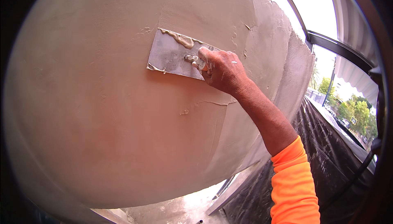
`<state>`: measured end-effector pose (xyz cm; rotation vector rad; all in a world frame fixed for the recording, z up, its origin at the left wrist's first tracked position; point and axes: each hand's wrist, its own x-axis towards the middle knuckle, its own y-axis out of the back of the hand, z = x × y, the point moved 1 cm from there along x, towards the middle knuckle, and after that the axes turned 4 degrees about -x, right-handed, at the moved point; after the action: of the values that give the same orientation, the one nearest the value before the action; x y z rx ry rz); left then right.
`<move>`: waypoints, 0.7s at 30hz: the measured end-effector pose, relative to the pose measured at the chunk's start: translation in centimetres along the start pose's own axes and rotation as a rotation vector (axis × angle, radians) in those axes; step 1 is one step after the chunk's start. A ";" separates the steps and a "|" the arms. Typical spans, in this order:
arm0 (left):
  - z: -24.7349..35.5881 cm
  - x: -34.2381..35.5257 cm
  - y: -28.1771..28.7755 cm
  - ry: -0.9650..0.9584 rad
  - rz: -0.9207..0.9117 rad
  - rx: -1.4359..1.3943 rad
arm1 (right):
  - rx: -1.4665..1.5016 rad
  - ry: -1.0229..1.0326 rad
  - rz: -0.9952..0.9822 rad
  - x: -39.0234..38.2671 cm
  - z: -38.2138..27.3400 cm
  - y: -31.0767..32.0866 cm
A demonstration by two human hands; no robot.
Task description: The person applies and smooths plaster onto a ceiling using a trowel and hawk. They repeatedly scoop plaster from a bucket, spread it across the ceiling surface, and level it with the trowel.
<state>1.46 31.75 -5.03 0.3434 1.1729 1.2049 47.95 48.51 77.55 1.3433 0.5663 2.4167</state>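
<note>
My right hand (224, 70) is closed round the handle of a rectangular steel plastering trowel (174, 56). The trowel's blade lies against, or very near, a wide plastered wall (123, 134); I cannot tell whether it touches all along. Wet grey-brown plaster clings along the blade's upper edge and its lower left corner. Smears of plaster mark my fingers and the back of the hand. Around the blade the plaster is mostly smooth, with small ridges and a thin raised line below the hand. My left hand is out of the picture.
The wall's rough right edge (301, 68) ends by a dark metal frame (342, 46). Black plastic sheeting (319, 142), spattered with plaster, hangs at the lower right. Below the wall a stained floor (172, 209) and a slanting board (235, 189) show. Trees (356, 113) stand outside.
</note>
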 end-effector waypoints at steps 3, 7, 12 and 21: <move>1.0 -1.0 0.6 0.003 0.035 -0.010 | -0.007 0.075 0.070 -3.1 -1.3 -2.4; 0.3 -3.4 -0.1 -0.003 0.042 0.071 | -0.052 0.174 -0.163 -8.7 -4.8 -5.0; -2.3 -7.2 -3.2 -0.059 -0.020 0.222 | 0.100 0.121 0.052 -7.9 -3.5 -2.2; -4.7 -10.8 -6.8 -0.009 -0.123 0.488 | 0.102 -0.597 0.437 10.1 17.3 8.0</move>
<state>2.22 18.24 -6.54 0.6308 1.4539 0.7992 57.01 49.36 97.06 2.3031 0.2510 2.1157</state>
